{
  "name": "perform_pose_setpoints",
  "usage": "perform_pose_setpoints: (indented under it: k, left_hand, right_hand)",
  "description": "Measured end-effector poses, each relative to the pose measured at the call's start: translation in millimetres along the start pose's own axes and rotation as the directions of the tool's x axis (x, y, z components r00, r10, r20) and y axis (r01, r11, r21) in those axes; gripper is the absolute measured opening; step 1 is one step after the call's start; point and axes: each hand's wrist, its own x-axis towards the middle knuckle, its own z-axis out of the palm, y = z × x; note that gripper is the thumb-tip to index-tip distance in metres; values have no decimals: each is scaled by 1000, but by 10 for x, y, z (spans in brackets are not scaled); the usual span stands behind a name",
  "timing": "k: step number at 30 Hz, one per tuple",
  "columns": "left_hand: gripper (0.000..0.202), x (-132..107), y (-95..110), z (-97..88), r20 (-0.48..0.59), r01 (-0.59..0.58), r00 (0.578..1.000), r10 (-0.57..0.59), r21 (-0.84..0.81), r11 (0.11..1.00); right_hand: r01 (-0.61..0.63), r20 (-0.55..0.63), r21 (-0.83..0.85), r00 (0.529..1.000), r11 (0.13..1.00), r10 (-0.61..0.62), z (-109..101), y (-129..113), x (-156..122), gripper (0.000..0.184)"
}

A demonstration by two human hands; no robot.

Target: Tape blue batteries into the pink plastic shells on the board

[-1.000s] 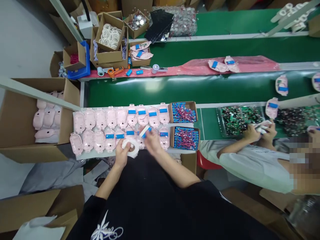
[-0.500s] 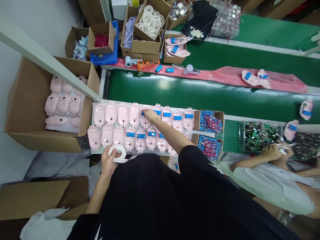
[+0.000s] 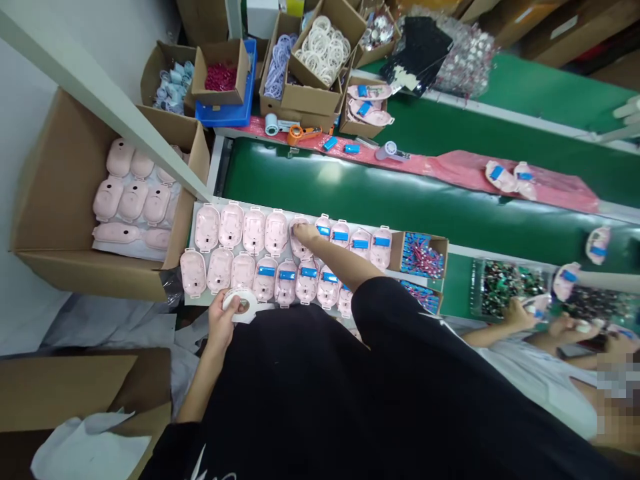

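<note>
Two rows of pink plastic shells (image 3: 231,227) lie on a white sheet at the near edge of the bench; several on the right carry blue battery cells (image 3: 341,235). My right hand (image 3: 303,233) reaches to the far row and presses its fingertips onto one shell there. My left hand (image 3: 223,321) stays near my body, closed round a white roll of tape (image 3: 241,305). Two small cartons of blue cells with red wires (image 3: 421,246) stand right of the shells.
A large cardboard box of pink shells (image 3: 131,200) sits to the left under a slanted white bar (image 3: 100,107). A green conveyor belt (image 3: 400,200) runs beyond the shells. Cartons of parts (image 3: 320,53) stand at the back. A co-worker's hands (image 3: 520,312) work over circuit boards at right.
My right hand went from beside the tape roll out to the far row of shells and rests there. My left hand drew the roll back toward my body. The view swung left.
</note>
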Motion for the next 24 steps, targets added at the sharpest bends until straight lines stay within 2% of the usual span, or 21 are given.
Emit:
perform_pose_setpoints:
  k: [3, 5, 7, 10, 14, 17, 20, 24]
  left_hand:
    - [47, -40, 18, -30, -20, -10, 1000, 9, -40, 999]
    - [46, -47, 21, -31, -30, -2, 1000, 0, -65, 998]
    - [47, -41, 22, -15, -40, 7, 999, -10, -72, 997]
    - [48, -35, 28, 24, -41, 6, 999, -8, -48, 999]
    - [46, -57, 35, 73, -19, -1, 1000, 0, -29, 1000]
    - [46, -94, 38, 95, -20, -1, 1000, 0, -37, 999]
    - [46, -137, 43, 91, -29, -1, 1000, 0, -51, 999]
    - [45, -165, 41, 63, -39, -25, 999, 21, -104, 994]
  right_hand:
    - [31, -103, 11, 994, 999, -29, 22, 56, -85, 51]
    - [-21, -234, 89, 971, 996, 41, 100, 94, -109, 62]
    - [-103, -300, 206, 940, 973, 163, 218, 130, -83, 72]
    - [-134, -276, 332, 933, 934, 232, 402, 184, 16, 76]
    - [-45, -325, 455, 921, 889, 213, 566, 206, 91, 64]
    - [-79, -340, 524, 893, 848, 293, 633, 147, 62, 59]
    - [-108, -326, 576, 879, 811, 349, 641, 93, 39, 55]
    - [-138, -245, 579, 911, 804, 332, 486, 125, 63, 58]
